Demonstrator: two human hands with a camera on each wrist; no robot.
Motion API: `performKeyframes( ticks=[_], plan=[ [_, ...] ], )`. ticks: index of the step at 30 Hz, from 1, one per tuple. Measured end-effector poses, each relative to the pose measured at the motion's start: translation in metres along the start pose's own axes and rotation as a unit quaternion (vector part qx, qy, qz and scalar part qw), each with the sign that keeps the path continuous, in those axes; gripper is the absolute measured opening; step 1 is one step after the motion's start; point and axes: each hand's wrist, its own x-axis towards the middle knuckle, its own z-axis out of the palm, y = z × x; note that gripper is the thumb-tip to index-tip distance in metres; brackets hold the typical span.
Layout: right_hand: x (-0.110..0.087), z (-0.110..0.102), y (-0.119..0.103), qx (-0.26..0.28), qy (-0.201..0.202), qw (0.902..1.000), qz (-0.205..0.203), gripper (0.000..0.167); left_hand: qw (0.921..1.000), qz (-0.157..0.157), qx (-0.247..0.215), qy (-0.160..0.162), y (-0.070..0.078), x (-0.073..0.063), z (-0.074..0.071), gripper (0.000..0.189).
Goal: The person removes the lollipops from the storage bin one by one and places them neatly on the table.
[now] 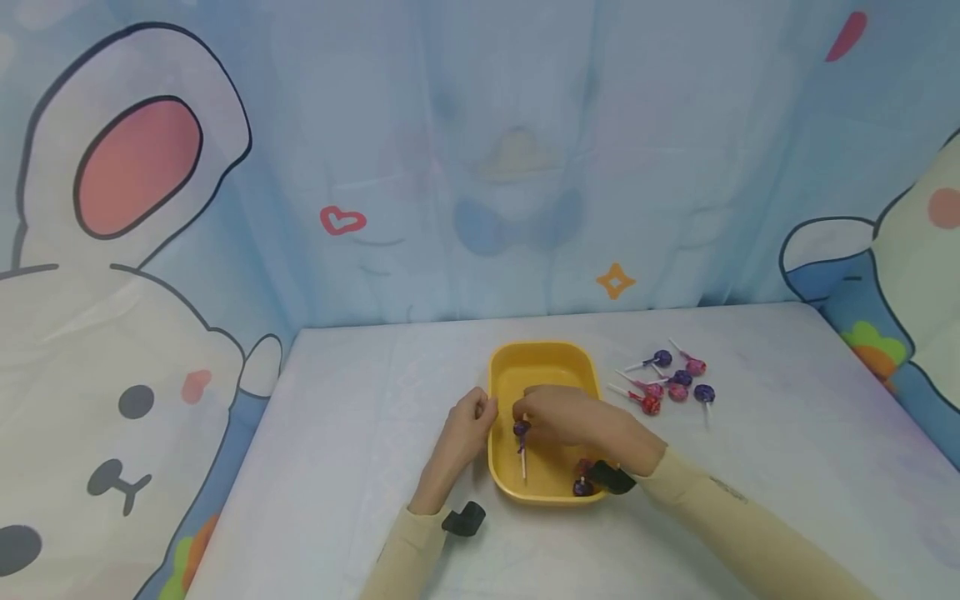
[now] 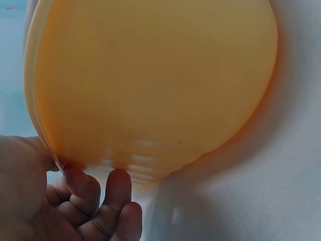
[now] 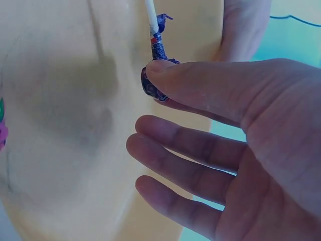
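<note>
A yellow plastic tray stands on the table, and its outer wall fills much of the left wrist view. My left hand grips the tray's left rim; in the left wrist view its fingers curl against the wall. Inside the tray, my right hand pinches a purple-wrapped lollipop by its candy end between thumb and index finger, the white stick pointing toward the near side. The other three fingers are spread apart. Another purple lollipop and a red one lie in the tray's near right corner, partly hidden by the right wrist strap.
To the tray's right, several lollipops lie in a loose group on the white-covered table, among them a red one, a pink one and a purple one. A printed blue curtain hangs behind the table.
</note>
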Motion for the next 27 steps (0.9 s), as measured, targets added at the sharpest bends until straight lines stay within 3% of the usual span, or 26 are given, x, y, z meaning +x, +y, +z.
performKeyframes(
  ticks=[7,14,27],
  plan=[
    [-0.011,-0.001,0.012,0.022,0.029,0.9993,-0.007,0.015,1.0000,0.002,0.002,0.007,0.000,0.001,0.001,0.026],
    [-0.022,-0.003,0.022,0.034,0.038,0.9985,0.019,0.018,1.0000,-0.002,0.004,0.007,-0.001,0.000,0.002,0.026],
    [-0.049,-0.010,0.048,0.070,0.104,0.9922,-0.001,0.022,0.9999,-0.004,-0.007,0.006,-0.002,0.002,0.002,0.027]
  ],
)
